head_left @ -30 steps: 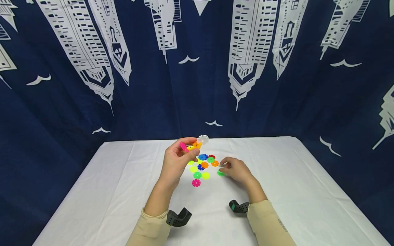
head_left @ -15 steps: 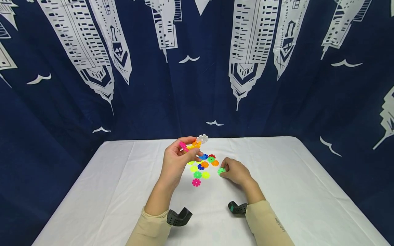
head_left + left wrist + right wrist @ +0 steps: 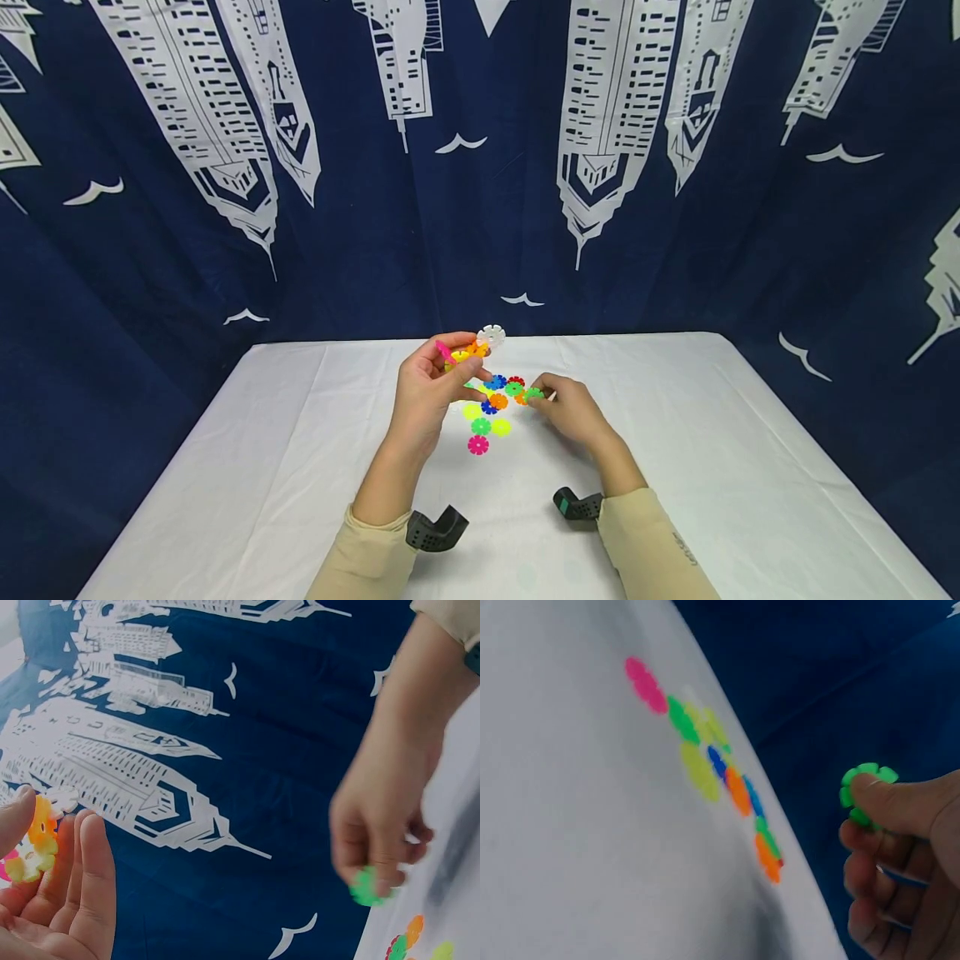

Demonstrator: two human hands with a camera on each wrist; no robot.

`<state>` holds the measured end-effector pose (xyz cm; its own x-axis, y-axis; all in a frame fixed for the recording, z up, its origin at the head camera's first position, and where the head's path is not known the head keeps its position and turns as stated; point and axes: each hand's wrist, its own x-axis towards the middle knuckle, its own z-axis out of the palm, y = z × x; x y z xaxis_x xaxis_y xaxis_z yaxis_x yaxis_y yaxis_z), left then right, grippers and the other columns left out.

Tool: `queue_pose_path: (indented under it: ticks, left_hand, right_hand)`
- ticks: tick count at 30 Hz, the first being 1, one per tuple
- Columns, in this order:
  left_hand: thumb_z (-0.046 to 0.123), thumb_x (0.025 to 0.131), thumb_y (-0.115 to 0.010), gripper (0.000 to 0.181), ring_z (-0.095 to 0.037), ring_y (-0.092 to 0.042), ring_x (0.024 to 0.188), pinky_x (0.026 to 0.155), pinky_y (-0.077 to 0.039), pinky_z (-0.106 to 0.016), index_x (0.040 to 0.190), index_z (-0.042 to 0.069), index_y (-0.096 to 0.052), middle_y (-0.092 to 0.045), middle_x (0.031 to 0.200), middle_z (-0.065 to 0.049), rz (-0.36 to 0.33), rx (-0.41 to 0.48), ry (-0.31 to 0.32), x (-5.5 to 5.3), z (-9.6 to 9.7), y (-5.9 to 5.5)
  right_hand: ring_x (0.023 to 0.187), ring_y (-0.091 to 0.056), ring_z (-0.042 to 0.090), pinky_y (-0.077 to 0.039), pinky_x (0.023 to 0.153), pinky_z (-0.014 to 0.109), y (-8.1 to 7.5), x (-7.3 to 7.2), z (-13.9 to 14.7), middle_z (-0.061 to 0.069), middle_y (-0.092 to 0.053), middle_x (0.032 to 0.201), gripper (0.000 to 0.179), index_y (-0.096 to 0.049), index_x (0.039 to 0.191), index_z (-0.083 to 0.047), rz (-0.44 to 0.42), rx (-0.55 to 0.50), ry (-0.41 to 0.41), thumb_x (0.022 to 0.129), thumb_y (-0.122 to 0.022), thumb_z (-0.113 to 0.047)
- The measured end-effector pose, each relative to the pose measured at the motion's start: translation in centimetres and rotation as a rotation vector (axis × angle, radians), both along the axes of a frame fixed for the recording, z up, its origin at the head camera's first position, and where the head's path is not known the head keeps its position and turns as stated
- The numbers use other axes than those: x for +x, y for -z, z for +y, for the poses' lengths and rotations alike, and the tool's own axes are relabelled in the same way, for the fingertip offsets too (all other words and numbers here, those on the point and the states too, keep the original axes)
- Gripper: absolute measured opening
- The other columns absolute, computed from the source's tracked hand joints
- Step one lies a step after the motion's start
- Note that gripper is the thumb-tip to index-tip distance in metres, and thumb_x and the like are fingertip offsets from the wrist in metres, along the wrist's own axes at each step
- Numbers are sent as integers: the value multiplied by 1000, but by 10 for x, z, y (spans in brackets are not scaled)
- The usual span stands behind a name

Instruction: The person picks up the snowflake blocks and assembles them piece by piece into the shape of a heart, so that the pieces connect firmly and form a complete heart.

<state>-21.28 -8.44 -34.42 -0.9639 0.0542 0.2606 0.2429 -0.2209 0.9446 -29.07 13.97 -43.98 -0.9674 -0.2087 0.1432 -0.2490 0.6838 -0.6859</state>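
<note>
Green disc [image 3: 534, 392] is in R hand [image 3: 575, 412], up off the counter [image 3: 300, 467]; grip there is nearly closed, thumb + index pinching the disc, other fingers bent below. L hand [image 3: 423, 383] is held higher, grip part closed, thumb vs. fingers on a cluster [image 3: 459, 359]: pink disc [image 3: 445, 350] nearest the palm, then yellow disc [image 3: 453, 362], orange disc [image 3: 477, 350], clear disc [image 3: 491, 336] out past the fingertips. Hands are apart, approx. side by side.

Btwn + below them, loose discs lie on the counter, some overlapping: magenta one [image 3: 477, 445] nearest the person, lt. green one [image 3: 481, 427] + lime one [image 3: 501, 427] next, orange one [image 3: 498, 402] partly over dk. blue one [image 3: 488, 408], red one [image 3: 515, 381] further back.

Beige sleeves [image 3: 367, 558], black wrist mounts [image 3: 437, 532]. Behind: navy curtain [image 3: 450, 225] w/ white skyline print, towers upside down.
</note>
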Motion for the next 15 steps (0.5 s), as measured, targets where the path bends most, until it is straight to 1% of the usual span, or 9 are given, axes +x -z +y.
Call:
queue_pose_path:
  ticks: [3, 6, 7, 9, 11, 12, 13, 15]
  left_hand:
    - [10, 92, -71, 29, -15, -73, 79, 68, -61, -29, 120, 7, -66, -67, 100, -8, 3, -5, -15, -1, 1, 1]
    - [9, 92, -70, 28, -17, -71, 79, 69, -61, -28, 120, 5, -66, -67, 96, -7, 1, 2, -19, -2, 2, 2]
    - [9, 92, -70, 28, -17, -71, 79, 70, -61, -28, 119, 4, -66, -67, 95, -7, -2, 3, -17, -1, 2, 3]
    - [9, 93, -70, 27, -17, -71, 79, 70, -61, -27, 119, 3, -66, -67, 95, -6, -13, -1, -12, -1, 4, 3]
    - [8, 93, -69, 28, -16, -70, 78, 71, -61, -26, 120, 3, -66, -68, 95, -5, -23, -7, -3, -1, 6, 4]
    - [8, 93, -69, 28, -16, -70, 78, 70, -61, -26, 120, 2, -66, -68, 96, -4, -27, -12, 1, -1, 8, 4]
    - [9, 93, -69, 28, -14, -69, 77, 70, -60, -26, 120, 3, -66, -68, 96, -4, -33, -17, 3, -1, 9, 5]
    - [9, 93, -69, 28, -14, -69, 76, 69, -60, -25, 120, 4, -66, -68, 96, -2, -38, -24, 6, 0, 12, 6]
  right_hand:
    - [67, -59, 21, -46, 59, 26, -16, 6, -5, 5, -67, 90, 8, -67, 98, -13, 27, -137, 29, 93, -70, -18]
    - [71, -62, 28, -50, 60, 25, -34, 14, -9, 8, -66, 92, 11, -66, 103, -11, 100, -299, 20, 95, -68, -18]
    - [72, -63, 29, -51, 61, 25, -40, 18, -11, 9, -66, 93, 11, -66, 103, -10, 138, -358, 5, 95, -68, -17]
    - [71, -64, 28, -54, 62, 24, -52, 27, -14, 10, -66, 97, 11, -65, 104, -8, 219, -473, -41, 96, -67, -15]
    - [71, -66, 29, -56, 63, 25, -62, 36, -17, 6, -68, 100, 10, -64, 104, -5, 289, -570, -100, 97, -65, -12]
    - [71, -67, 27, -56, 63, 25, -66, 40, -19, 3, -68, 102, 10, -63, 105, -4, 319, -606, -130, 97, -64, -11]
    - [71, -67, 25, -56, 63, 24, -70, 43, -20, 1, -69, 104, 10, -63, 105, -2, 343, -641, -159, 97, -64, -9]
    - [71, -68, 23, -57, 63, 24, -75, 50, -22, -4, -68, 105, 10, -62, 104, 1, 363, -697, -202, 97, -63, -5]
